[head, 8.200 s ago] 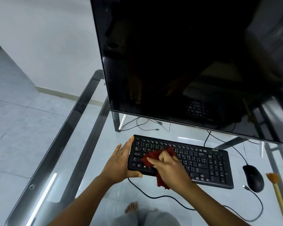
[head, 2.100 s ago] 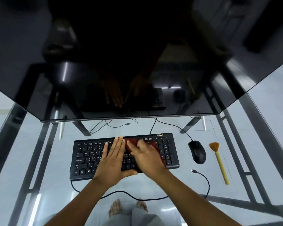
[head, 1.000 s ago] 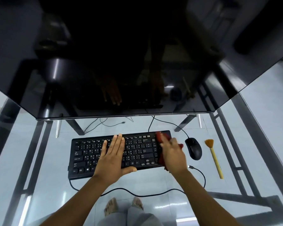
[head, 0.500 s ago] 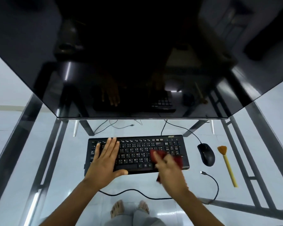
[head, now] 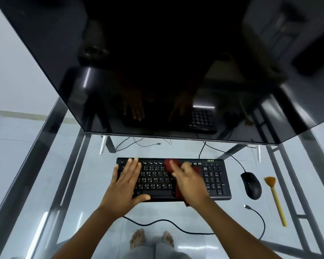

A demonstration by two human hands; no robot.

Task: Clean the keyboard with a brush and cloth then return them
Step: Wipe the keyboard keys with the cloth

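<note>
A black keyboard point(head: 214, 179) lies on the glass table under the monitor. My left hand point(head: 124, 186) rests flat on its left half, fingers straight, thumb at the front edge. My right hand point(head: 188, 181) presses a dark red cloth point(head: 169, 165) onto the middle keys; the cloth shows above my fingers and below my wrist at the keyboard's front edge. A brush point(head: 275, 199) with a yellow handle and orange bristles lies on the table at the right, beyond the mouse, untouched.
A large dark monitor point(head: 157, 71) overhangs the back of the keyboard. A black mouse point(head: 251, 185) sits between keyboard and brush. A loose cable point(head: 254, 214) curls near the front right. The glass table point(head: 45, 184) has metal frame bars at both sides.
My right hand has wiped the cloth from the keyboard's right end back toward the middle and up to the top rows. My left hand stays flat on the left half.
</note>
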